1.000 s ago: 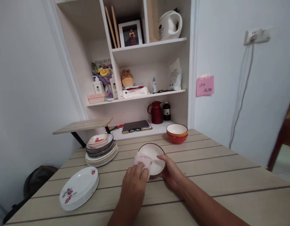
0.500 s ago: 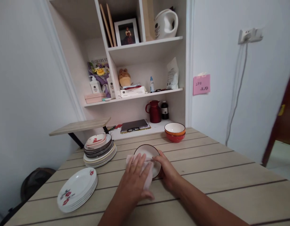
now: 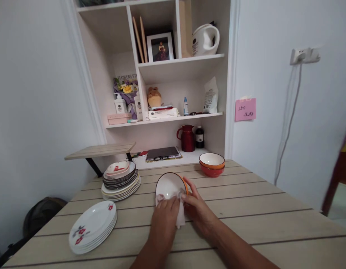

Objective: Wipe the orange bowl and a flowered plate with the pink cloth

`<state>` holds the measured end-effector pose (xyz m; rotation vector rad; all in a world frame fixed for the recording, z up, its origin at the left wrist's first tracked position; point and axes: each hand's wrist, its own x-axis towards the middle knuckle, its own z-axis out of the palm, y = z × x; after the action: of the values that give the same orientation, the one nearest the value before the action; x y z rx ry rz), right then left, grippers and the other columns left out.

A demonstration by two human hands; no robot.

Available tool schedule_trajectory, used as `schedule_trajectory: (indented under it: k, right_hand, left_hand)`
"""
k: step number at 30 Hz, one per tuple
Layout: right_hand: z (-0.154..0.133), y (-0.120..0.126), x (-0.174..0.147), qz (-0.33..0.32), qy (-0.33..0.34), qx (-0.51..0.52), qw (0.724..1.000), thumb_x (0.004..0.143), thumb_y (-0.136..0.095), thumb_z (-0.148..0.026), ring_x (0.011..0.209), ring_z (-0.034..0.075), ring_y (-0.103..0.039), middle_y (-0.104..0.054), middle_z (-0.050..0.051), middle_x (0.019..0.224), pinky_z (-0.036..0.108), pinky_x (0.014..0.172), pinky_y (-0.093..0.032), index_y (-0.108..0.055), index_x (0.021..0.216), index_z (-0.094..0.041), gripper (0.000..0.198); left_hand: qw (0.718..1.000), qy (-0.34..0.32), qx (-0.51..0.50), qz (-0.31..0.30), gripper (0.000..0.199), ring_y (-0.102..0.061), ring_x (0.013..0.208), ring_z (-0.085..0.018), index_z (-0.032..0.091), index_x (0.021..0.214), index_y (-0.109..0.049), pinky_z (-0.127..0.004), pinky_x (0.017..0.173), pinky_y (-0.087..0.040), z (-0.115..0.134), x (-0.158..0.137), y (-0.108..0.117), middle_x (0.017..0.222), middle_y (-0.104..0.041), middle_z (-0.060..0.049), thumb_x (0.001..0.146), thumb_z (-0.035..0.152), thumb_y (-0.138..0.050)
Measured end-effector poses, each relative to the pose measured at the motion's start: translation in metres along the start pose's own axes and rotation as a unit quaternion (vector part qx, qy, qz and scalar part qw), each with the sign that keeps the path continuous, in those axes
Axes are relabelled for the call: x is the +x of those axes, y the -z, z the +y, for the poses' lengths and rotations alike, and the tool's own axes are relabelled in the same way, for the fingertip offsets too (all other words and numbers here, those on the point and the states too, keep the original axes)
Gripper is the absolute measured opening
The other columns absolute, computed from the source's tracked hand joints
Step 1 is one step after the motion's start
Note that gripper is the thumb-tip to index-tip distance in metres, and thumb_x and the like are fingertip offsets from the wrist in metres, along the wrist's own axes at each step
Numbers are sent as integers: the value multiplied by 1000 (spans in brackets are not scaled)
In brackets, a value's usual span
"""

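Observation:
A bowl, white inside with a dark rim and orange outside, is tilted toward me over the table. My right hand grips its right side, thumb at the rim and fingers behind. With my left hand I press a thin white cloth or tissue against the near rim and inside of the bowl. The left fingers are bent over the cloth, and their tips are partly hidden inside the bowl.
Flowered white plates are stacked at the left. Behind them stands a mixed stack of plates topped by small dishes. Two nested bowls sit at the back right. A red jug stands in the shelf unit, and a small raised wooden shelf juts out at left.
The bowl has tilted further toward me, showing more of its inside. My left hand has drawn back from the bowl's middle to its near rim, its fingers now bent over the cloth.

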<state>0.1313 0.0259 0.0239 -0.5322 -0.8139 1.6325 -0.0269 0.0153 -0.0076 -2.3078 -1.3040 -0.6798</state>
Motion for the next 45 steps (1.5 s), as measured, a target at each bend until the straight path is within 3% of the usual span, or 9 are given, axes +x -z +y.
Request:
schedule_trajectory:
  k: [2,4,11,20,25,30,32,39,45]
  right_hand:
    - [3,-1,1,-1,-8,-2,1000,65,-90,-31,91,24,-72,-73,-4,90,34,86,-52,-43,152,-39,99]
    - [7,-2,2,11,-18,2,1000,65,-88,-31,92,25,-72,-75,-3,93,34,85,-52,-46,149,-37,93]
    - [3,0,3,51,-11,22,998,66,-81,-32,87,25,-71,-78,-1,91,32,80,-53,-67,122,-26,58]
    - [-19,3,0,29,-41,-65,997,66,-80,-39,75,22,-66,-78,-2,86,26,59,-42,-67,123,-29,60]
    - [-18,3,1,42,-21,-73,996,65,-78,-35,79,22,-65,-78,-1,88,28,64,-45,-70,117,-28,54]
    - [-14,3,1,36,-2,-57,998,65,-77,-31,79,23,-66,-76,-1,84,28,65,-46,-68,115,-27,51]
    - [-12,4,2,38,-3,-46,998,66,-77,-31,80,23,-67,-76,0,86,29,67,-47,-68,117,-27,52]
    - [-7,9,7,47,-12,1,999,65,-79,-26,78,22,-68,-77,1,84,30,72,-51,-70,112,-24,48]
    - [-4,11,7,45,-27,21,998,66,-80,-25,76,22,-69,-78,1,84,31,73,-52,-70,111,-24,47]
  left_hand:
    - [997,69,-34,11,59,-70,115,-28,19,142,-60,-49,111,-49,12,0,-1,131,-74,-11,89,-3,-45]
    - [996,80,-43,26,64,-70,116,-28,21,145,-58,-49,111,-49,22,-1,-3,131,-74,-11,87,-5,-45]
    - [995,-89,23,26,48,-67,118,-26,16,143,-57,-45,105,-52,21,-4,-9,135,-71,-11,97,3,-51]
    - [970,-236,59,-9,30,-68,103,-25,17,133,-59,-48,103,-49,-9,8,29,120,-73,-10,105,22,-53]
    - [979,-196,58,0,29,-69,104,-24,18,132,-59,-47,105,-50,-2,6,14,121,-74,-10,103,17,-54]
    - [995,-98,2,-26,80,-57,136,-34,16,154,-39,-51,112,-48,12,1,9,156,-52,-20,83,14,-75]
    - [994,-92,-28,-57,88,-52,141,-38,18,153,-42,-56,115,-45,17,2,13,160,-47,-19,75,19,-82]
    - [991,-127,-15,-32,76,-53,141,-29,18,161,-32,-49,116,-41,19,4,15,157,-55,-14,91,14,-61]
    - [989,-147,1,-21,61,-58,132,-29,23,160,-37,-48,110,-42,19,5,11,151,-61,-10,102,26,-54]
